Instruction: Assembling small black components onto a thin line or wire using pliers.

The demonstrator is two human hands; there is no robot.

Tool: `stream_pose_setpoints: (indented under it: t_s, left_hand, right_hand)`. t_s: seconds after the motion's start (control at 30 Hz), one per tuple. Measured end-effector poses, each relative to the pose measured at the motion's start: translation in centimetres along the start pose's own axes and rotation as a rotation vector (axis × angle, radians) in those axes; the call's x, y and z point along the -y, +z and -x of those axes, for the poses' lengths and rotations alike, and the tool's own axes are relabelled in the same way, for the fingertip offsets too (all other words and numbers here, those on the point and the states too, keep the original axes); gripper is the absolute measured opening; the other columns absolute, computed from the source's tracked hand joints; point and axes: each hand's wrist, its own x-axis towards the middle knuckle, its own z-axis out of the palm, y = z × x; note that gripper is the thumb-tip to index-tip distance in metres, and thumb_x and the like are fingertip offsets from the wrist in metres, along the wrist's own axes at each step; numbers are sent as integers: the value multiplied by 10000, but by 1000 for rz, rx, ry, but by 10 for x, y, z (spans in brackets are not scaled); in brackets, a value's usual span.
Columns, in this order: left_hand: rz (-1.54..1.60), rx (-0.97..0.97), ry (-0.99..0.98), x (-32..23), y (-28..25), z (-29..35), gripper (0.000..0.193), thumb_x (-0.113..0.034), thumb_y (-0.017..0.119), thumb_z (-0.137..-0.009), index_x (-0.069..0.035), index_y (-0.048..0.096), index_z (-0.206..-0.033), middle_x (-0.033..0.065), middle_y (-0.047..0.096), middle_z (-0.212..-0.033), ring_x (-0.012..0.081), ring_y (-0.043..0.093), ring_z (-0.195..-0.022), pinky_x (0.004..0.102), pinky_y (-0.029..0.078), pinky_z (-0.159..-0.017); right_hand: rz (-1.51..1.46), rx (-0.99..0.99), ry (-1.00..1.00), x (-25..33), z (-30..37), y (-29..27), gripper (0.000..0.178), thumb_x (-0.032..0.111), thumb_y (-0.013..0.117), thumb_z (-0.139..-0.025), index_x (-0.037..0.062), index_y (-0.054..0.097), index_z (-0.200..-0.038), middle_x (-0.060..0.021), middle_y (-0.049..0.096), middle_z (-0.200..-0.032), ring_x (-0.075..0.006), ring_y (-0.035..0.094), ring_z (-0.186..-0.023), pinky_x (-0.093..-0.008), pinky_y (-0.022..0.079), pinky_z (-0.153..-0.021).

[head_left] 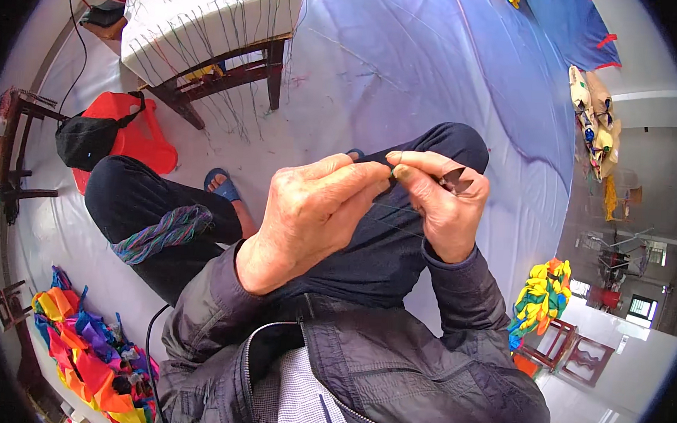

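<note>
My left hand (316, 198) and my right hand (451, 207) meet above my lap, both closed in a pinch with fingertips almost touching. A fine thread (401, 208) runs below the fingers; its end at the fingertips is too small to make out. Something small and dark (455, 180) shows in the curl of my right fingers; its kind is unclear. Across my left thigh lies a twisted skein of multicoloured thread (163, 234), in purple, green and grey.
Ahead on the left, a white-padded wooden stand (210, 25) has many dark threads hanging over its edge. Beside my left knee are a red plastic stool (149, 134) and a black bag (87, 142). Bright cloth strips (86, 351) lie lower left; yellow-green bundles (541, 297) sit at right.
</note>
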Motion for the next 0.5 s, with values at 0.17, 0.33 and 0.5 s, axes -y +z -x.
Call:
stream_pose_setpoints:
  t_s: [0.17, 0.33, 0.5]
  left_hand:
    - [-21, -6, 36, 2, -1, 2, 283, 7, 781, -735, -16, 717, -1010, 85, 626, -704, 211, 616, -561, 311, 490, -509]
    - [-140, 6, 112, -1, -2, 4, 282, -12, 791, -720, -23, 708, -990, 75, 615, -693, 218, 611, -557, 312, 488, -505]
    - [-299, 98, 135, -5, -9, 5, 312, 6, 774, -708, -36, 718, -1011, 60, 609, -680, 206, 631, -570, 303, 494, -504]
  right_hand:
    - [303, 145, -407, -11, -10, -14, 229, -74, 720, -850, -4, 740, -1067, -61, 678, -739, -111, 630, -610, -233, 477, -528]
    - [562, 213, -572, -7, -13, -18, 277, -91, 748, -750, 12, 724, -1006, -94, 662, -729, -166, 665, -627, -262, 514, -546]
    - [562, 278, -555, -8, -11, -19, 245, -78, 756, -749, 12, 706, -971, -98, 656, -725, -179, 667, -626, -267, 518, -550]
